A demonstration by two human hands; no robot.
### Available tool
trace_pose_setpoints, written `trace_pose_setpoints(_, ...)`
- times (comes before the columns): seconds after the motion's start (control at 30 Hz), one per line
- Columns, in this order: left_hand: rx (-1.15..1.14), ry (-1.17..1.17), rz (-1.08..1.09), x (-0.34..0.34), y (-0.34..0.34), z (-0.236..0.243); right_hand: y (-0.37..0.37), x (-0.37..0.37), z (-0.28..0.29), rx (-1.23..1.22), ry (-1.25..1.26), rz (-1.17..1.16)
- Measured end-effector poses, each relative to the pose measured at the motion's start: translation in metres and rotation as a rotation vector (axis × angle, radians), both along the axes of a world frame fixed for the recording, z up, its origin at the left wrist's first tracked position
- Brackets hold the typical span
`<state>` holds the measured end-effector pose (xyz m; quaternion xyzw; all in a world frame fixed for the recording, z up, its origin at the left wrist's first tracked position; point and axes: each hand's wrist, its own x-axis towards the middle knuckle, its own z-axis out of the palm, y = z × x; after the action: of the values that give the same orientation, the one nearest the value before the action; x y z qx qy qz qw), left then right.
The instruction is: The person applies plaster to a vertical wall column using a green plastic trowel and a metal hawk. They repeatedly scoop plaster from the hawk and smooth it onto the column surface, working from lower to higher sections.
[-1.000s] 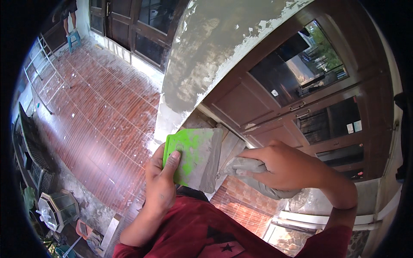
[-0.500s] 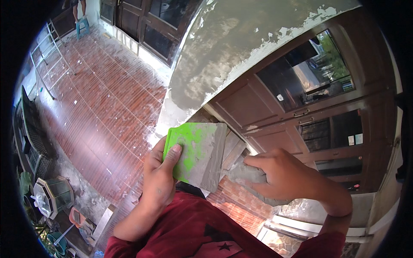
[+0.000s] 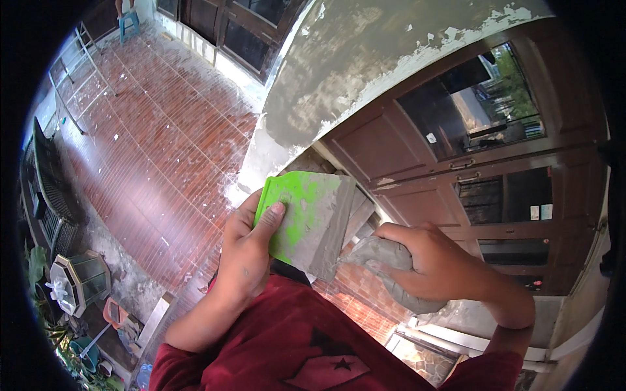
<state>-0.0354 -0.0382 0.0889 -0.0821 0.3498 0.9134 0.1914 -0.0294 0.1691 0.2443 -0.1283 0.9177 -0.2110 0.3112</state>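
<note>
My left hand [image 3: 251,238] grips a flat bright green plastic spreader [image 3: 283,240], its thumb pressed on the upper face. Wet grey mortar [image 3: 324,218] covers the face toward the right, thickest along the far right edge. In my right hand [image 3: 437,264] is a grey, mortar-coated thing [image 3: 389,255], rounded and about as long as the hand; its kind I cannot make out. Its left tip is at the spreader's lower right corner; whether they touch is hard to tell.
A partly plastered wall [image 3: 355,72] rises ahead, beside brown wooden doors [image 3: 417,133] with glass panes. Dusty red tiles [image 3: 156,156] spread left, with a metal ladder [image 3: 85,81] and a blue stool [image 3: 128,27] where a person's legs show. A lantern [image 3: 81,280] is at lower left.
The spreader and my left hand have shifted slightly right and turned a little. The grey thing in my right hand has tilted, with more of its rounded side showing.
</note>
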Motion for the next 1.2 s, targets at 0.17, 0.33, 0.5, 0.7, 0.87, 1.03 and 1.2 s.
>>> trace_pose_setpoints(0.17,-0.006,-0.009,0.002,0.001,-0.006,-0.001,-0.003,0.006,-0.009,-0.072,-0.112,-0.187)
trace_pose_setpoints(0.33,0.024,-0.021,-0.007,0.003,-0.008,0.000,-0.001,0.022,-0.014,-0.293,-0.274,-0.325)
trace_pose_setpoints(0.5,0.005,-0.061,0.051,0.002,-0.018,-0.005,-0.006,0.084,-0.042,-0.563,-0.263,-0.523)
trace_pose_setpoints(0.7,-0.045,-0.037,0.028,0.003,-0.029,-0.011,0.003,0.117,-0.060,-0.985,-0.404,-0.588)
trace_pose_setpoints(0.87,-0.080,-0.045,0.002,0.010,-0.022,-0.005,-0.004,0.116,-0.063,-0.970,-0.252,-0.527)
trace_pose_setpoints(1.03,-0.073,-0.052,0.004,0.006,-0.017,-0.003,0.011,0.084,-0.055,-0.612,-0.013,-0.408)
trace_pose_setpoints(1.2,-0.080,-0.008,-0.017,0.000,-0.012,-0.003,0.017,0.049,-0.039,-0.508,-0.215,-0.483)
